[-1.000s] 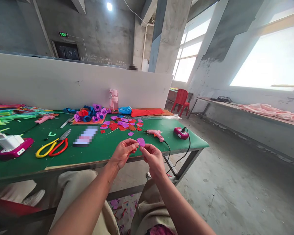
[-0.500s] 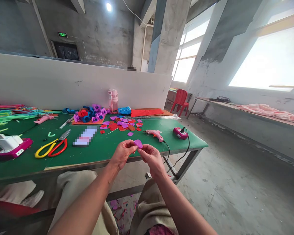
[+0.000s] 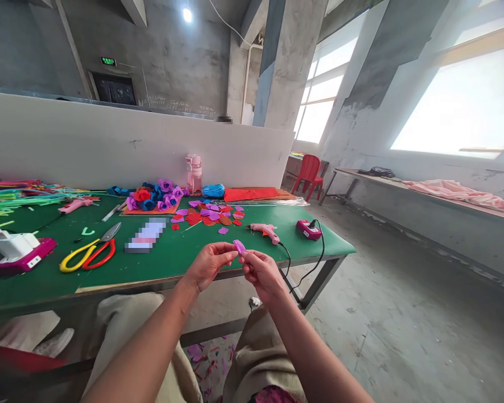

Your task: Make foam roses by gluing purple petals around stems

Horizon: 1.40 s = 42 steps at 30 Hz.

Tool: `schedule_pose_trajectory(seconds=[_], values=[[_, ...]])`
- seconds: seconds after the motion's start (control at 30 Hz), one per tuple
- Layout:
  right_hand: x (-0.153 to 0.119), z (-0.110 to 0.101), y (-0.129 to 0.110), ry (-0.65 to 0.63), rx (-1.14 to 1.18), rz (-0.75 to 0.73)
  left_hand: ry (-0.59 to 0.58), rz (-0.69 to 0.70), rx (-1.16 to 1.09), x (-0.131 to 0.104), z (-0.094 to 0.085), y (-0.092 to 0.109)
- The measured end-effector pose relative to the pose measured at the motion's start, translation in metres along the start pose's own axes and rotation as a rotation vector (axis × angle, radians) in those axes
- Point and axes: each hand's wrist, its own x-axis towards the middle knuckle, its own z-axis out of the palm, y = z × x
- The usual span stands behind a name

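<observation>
Between my two hands, above the table's front edge, is a small purple petal (image 3: 239,246) that looks folded or curled. My left hand (image 3: 212,262) pinches its left side with thumb and fingertips. On the other side, my right hand (image 3: 260,272) grips it the same way, fingers bent. Just beyond lies a pink glue gun (image 3: 265,230), its black cord running off the table. A pile of loose red and purple petals (image 3: 210,214) is spread behind my hands, and finished-looking purple, blue and red flowers (image 3: 155,196) sit to the left of it.
Yellow-and-red-handled scissors (image 3: 93,251) lie on the green table (image 3: 185,254) at left. Power strips stand left (image 3: 23,258) and right (image 3: 309,228). At the back are a pink bottle (image 3: 194,173), a blue packet (image 3: 213,191) and red sheets (image 3: 252,193). Another person's shoe (image 3: 54,342) shows lower left.
The purple petal was flatter and facing me; now it is narrower, folded or curled between my fingers. My right hand has turned slightly and shifted a little right.
</observation>
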Motion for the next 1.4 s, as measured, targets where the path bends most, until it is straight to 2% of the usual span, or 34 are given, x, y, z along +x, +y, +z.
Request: schedule_pose_trajectory(seconds=[0.2, 0.47, 0.7, 1.13, 1.4], values=[[-0.002, 0.0, 0.004, -0.024, 0.007, -0.022, 0.025, 0.027, 0.02, 0.0, 0.001, -0.003], [-0.005, 0.001, 0.013, -0.018, -0.076, -0.103, 0.148, 0.024, -0.033, 0.001, 0.005, -0.002], [-0.007, 0.001, 0.013, -0.003, -0.16, -0.177, 0.142, -0.015, -0.044, 0.002, 0.002, -0.005], [-0.008, -0.001, 0.012, -0.092, 0.025, -0.035, 0.017, -0.061, -0.106, 0.0, 0.0, -0.005], [-0.006, -0.003, 0.016, -0.163, 0.203, 0.072, 0.047, -0.034, -0.135, -0.001, 0.005, -0.005]])
